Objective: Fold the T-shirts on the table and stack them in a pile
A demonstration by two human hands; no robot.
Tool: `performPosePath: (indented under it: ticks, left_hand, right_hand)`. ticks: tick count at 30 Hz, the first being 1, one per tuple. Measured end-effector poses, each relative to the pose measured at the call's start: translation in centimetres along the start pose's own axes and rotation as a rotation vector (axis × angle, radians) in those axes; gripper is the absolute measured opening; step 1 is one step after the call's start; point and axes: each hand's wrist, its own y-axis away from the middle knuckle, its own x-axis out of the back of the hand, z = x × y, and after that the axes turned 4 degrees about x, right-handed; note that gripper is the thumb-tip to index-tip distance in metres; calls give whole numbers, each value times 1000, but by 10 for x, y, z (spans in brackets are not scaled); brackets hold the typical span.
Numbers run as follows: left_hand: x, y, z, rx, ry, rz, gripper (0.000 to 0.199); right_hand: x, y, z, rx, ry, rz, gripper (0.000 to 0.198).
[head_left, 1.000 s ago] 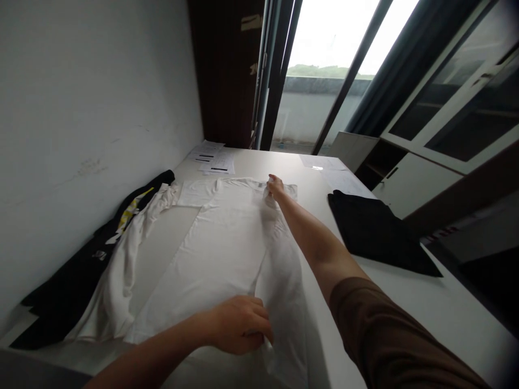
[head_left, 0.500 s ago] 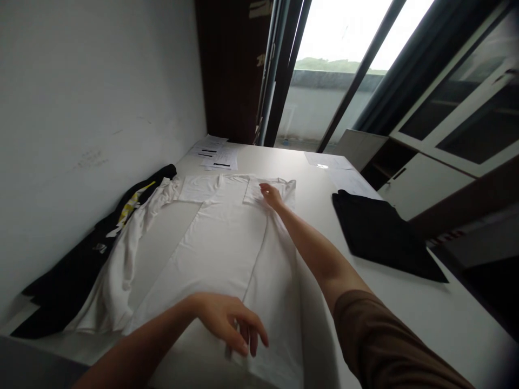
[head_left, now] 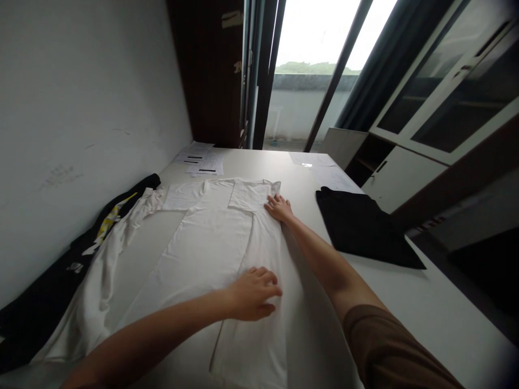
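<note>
A white T-shirt (head_left: 206, 243) lies on the white table, its right side folded inward in a long panel and a short sleeve turned across the top. My right hand (head_left: 279, 208) rests at the far right fold, beside that sleeve, fingers apart on the cloth. Nearer to me, my left hand (head_left: 255, 294) is over the folded panel with its fingers spread and loosely bent. Whether its fingertips press on the cloth I cannot tell. My left forearm covers part of the shirt's lower end.
A heap of white cloth (head_left: 107, 270) and black clothing with yellow marks (head_left: 52, 292) lies along the left wall. A folded black garment (head_left: 360, 227) is on the table's right side. Papers lie at the far left (head_left: 205, 162) and far right (head_left: 314, 159) of the table (head_left: 251, 162).
My right hand has come down from above the sleeve onto the shirt's right fold. My left hand has moved forward and right over the folded panel. The view has shifted right.
</note>
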Motion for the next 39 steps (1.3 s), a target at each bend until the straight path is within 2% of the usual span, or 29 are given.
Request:
performPosePath:
  ticks: [4, 10, 16, 19, 22, 27, 31, 34, 39]
  left_hand:
    - [-20, -14, 5, -133, -134, 8, 53]
    - [-20, -10, 19, -96, -149, -44, 60]
    - [-20, -11, 37, -135, -134, -90, 57]
    - [-21, -8, 38, -115, -121, -66, 58]
    - [-23, -4, 29, -13, -105, -15, 65]
    - [-25, -2, -12, 229, -160, 99, 67]
    - [-25, -4, -39, 344, -206, 150, 67]
    - [-30, -5, -38, 357, -231, 155, 67]
    - [-44, 6, -11, 261, -255, 138, 67]
  right_hand:
    - [3, -12, -3, -29, -6, -15, 64]
    - [-1, -35, 1, -74, 8, -15, 65]
    - [5, -60, 10, -144, 34, -79, 66]
    - [9, -62, 12, -146, 48, -71, 65]
    - [11, -54, 11, -85, 83, -39, 64]
    - [14, -18, 4, 2, 105, -37, 67]
    - [14, 39, -8, 183, 98, -53, 68]
    - [15, 96, -17, 296, 78, -76, 66]
    - [27, 181, -30, 413, 32, -128, 61]
